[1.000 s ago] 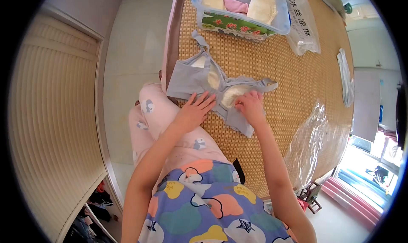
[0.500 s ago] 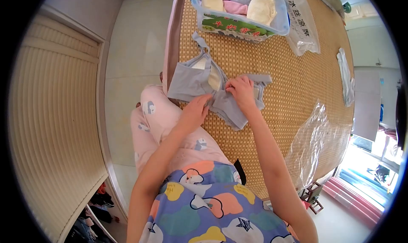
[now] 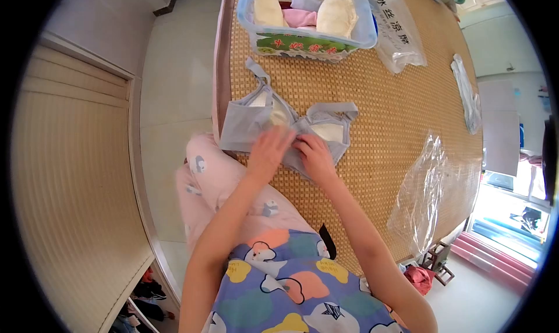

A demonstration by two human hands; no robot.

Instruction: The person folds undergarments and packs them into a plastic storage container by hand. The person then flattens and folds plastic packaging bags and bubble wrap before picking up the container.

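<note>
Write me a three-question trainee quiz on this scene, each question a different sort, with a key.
1. True or false: the left hand and the right hand are both at the grey bra.
2. Choose one. The two bulky bundles in the plastic box are: A) black, B) cream, C) green.
3. Fill in the gap: the plastic box stands on a woven ____.

Key: 1. True. 2. B. 3. Mat.

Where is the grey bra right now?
In the head view, the grey bra lies near the left edge of the woven mat, under the left hand and right hand, with the plastic box beyond.
</note>
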